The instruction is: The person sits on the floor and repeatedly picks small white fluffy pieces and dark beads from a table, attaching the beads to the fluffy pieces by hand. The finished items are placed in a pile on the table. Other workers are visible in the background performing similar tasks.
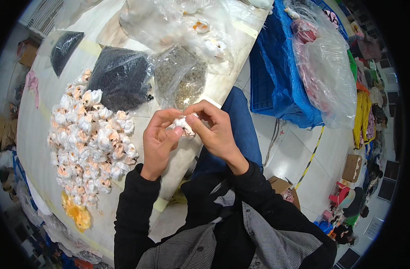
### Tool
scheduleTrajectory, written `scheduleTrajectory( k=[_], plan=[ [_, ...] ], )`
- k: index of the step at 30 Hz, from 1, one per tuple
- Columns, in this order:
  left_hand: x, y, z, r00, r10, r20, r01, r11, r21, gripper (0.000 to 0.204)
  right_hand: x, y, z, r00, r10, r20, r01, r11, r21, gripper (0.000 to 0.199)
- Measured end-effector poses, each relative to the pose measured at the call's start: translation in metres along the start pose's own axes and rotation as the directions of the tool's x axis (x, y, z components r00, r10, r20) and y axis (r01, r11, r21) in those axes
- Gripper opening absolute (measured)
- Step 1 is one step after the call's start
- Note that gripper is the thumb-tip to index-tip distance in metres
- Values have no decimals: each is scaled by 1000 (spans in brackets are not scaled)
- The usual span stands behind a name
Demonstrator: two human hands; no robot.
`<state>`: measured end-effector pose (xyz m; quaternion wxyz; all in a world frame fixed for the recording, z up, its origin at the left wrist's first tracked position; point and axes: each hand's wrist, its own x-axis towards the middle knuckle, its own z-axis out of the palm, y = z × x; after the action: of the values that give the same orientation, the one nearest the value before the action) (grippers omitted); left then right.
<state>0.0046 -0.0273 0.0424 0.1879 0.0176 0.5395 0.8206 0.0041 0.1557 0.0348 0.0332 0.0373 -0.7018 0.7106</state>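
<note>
Between the fingertips of my left hand [161,136] and my right hand [214,130] is a small white and peach fabric piece [185,125]. Both hands pinch it above the table's edge, and the fingers partly cover it. Left of my hands, a wide pile of similar white and peach pieces [90,139] lies on the table. Just beyond my fingers sits a clear bag of small greyish-beige beads [180,74]. Beside that bag is a larger clear bag full of small black pieces [120,76].
On the pale table [39,121], a yellow plush piece [76,213] lies near the pile. Another black-filled bag [67,51] and a big clear bag with white plush pieces [169,22] are farther back. A blue-lined crate [276,71] stands on the floor at right, near a cardboard box [283,188].
</note>
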Motion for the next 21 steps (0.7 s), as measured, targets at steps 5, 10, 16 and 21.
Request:
scheduleTrajectory(
  k=[5, 10, 16, 21],
  plan=[
    [1, -3, -6, 998, 57, -27, -55, 996, 70, 21, 0, 5, 3, 1000, 0, -1, 0, 998, -70, 15],
    [5, 4, -3, 999, 9, -35, -1, 977, 215, 22, 3, 5, 2, 997, 64, -53, -73, 979, -190, 15],
    [6, -8, -2, 983, 166, -85, -122, 917, 379, 22, 0, 5, 3, 935, -353, 28, 312, 783, -539, 25],
    [1, -4, 4, 978, 101, -183, -6, 887, 461, 18, -3, 12, 11, 911, -413, -2, 341, 755, -560, 25]
  ],
)
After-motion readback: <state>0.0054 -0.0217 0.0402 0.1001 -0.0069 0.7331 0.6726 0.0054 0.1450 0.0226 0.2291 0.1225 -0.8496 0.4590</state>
